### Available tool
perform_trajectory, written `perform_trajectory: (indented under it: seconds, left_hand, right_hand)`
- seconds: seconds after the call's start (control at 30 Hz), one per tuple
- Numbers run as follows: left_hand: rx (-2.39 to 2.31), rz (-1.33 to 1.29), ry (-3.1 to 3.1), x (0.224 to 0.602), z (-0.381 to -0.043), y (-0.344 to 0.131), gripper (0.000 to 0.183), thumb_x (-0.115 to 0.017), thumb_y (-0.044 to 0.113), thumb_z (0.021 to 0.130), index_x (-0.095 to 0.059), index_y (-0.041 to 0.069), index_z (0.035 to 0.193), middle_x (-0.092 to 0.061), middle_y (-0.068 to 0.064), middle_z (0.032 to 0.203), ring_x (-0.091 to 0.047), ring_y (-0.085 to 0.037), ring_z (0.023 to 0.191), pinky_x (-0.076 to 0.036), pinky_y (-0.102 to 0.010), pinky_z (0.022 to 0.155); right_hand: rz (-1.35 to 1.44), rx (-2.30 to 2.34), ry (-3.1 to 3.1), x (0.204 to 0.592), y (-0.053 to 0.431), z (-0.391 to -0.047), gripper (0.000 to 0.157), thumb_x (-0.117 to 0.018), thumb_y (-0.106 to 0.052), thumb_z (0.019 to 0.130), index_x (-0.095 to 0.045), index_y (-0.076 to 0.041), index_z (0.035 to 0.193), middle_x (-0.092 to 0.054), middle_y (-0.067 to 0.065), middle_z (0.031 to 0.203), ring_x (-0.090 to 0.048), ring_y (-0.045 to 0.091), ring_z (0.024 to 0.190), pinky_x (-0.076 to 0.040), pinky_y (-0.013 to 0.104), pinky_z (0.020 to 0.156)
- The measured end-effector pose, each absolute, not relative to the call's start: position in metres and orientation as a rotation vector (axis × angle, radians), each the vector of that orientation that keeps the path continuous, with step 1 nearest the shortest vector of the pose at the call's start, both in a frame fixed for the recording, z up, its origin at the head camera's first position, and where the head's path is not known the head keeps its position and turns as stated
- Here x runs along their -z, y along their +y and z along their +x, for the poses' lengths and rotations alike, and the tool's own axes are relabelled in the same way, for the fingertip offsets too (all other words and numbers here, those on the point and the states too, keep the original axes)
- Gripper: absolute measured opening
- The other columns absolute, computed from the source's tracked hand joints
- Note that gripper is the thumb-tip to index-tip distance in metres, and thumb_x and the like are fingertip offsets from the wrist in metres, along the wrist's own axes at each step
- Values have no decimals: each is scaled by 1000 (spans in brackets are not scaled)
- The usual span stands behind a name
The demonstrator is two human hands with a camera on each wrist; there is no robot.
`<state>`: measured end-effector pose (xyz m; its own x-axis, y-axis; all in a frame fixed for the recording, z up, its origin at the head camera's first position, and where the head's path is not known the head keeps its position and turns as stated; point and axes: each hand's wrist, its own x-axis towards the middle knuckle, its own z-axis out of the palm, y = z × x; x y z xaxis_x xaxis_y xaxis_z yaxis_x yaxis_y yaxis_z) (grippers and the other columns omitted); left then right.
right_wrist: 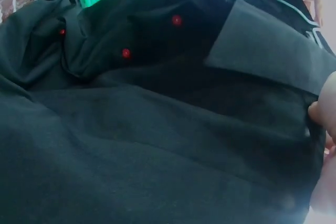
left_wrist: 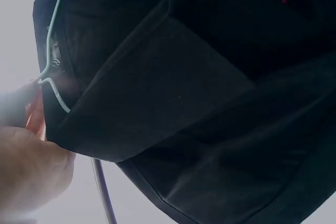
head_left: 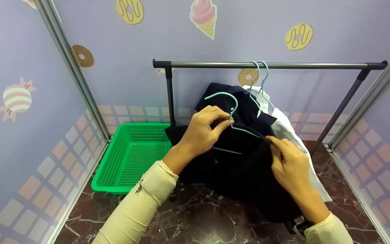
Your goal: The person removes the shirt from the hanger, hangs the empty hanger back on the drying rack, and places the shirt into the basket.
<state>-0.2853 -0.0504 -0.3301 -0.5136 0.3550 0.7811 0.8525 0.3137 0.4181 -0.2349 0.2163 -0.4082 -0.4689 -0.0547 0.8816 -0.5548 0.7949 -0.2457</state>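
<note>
A black collared shirt (head_left: 239, 179) with red buttons hangs in front of me, a light blue hanger (head_left: 237, 102) inside its neck opening. My left hand (head_left: 203, 130) pinches the hanger just below its hook, by the back of the collar. At the shirt's right shoulder, my right hand (head_left: 291, 166) pinches the fabric between thumb and fingers. In the left wrist view, the collar (left_wrist: 157, 82) stands wide and the wire of the hanger (left_wrist: 50, 45) shows within. The right wrist view has the shirt front (right_wrist: 157, 145) spread out; part of the hanger is hidden by cloth.
Behind the shirt stands a clothes rack with a metal rail (head_left: 208, 64). Two light blue hangers hang there, with a dark navy garment (head_left: 215, 88) and a white garment (head_left: 284, 127). A green plastic basket (head_left: 112, 162) sits on the dark marbled floor at left. Patterned walls enclose the space.
</note>
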Motion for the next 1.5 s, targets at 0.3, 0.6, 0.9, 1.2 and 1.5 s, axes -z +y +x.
perform_trajectory:
  seconds: [0.3, 0.6, 0.9, 1.2, 1.5]
  left_hand:
    - [1142, -1069, -2044, 334, -287, -71, 12, -75, 12, 100, -77, 1, 98, -74, -10, 90, -65, -19, 78, -58, -33, 72]
    - [1174, -1026, -2053, 344, -290, -90, 10, -74, 10, 100, -76, 2, 95, -72, -11, 88, -63, -18, 76, -58, -33, 69]
    - [1183, -984, -2062, 348, -291, -100, 9, -75, 10, 100, -76, 2, 94, -74, -10, 89, -63, -18, 75, -55, -26, 69]
    - [1192, -947, -2039, 347, -292, -107, 10, -76, 10, 98, -76, 2, 93, -73, -11, 88, -61, -18, 75, -52, -26, 67]
    - [1207, -929, -2041, 350, -294, -111, 9, -76, 10, 98, -76, 3, 91, -72, -10, 86, -59, -17, 74, -51, -26, 67]
  right_hand:
    - [532, -657, -2044, 412, 201, -237, 26, -70, 4, 95, -81, -7, 116, -74, 6, 86, -57, 16, 65, -45, 29, 62]
    - [594, -675, -2103, 415, 186, -240, 26, -71, 2, 96, -80, -8, 118, -72, 4, 86, -60, 15, 67, -50, 31, 66]
    - [598, -725, -2135, 416, 176, -245, 23, -70, 1, 98, -80, -7, 117, -74, 5, 87, -57, 11, 66, -47, 24, 66]
    - [593, -753, -2159, 414, 167, -248, 21, -70, -4, 100, -79, -9, 118, -77, 5, 94, -64, 13, 73, -52, 29, 71]
    - [628, -836, -2110, 408, 157, -248, 23, -71, -14, 103, -78, -9, 124, -78, 3, 103, -72, 16, 87, -54, 28, 84]
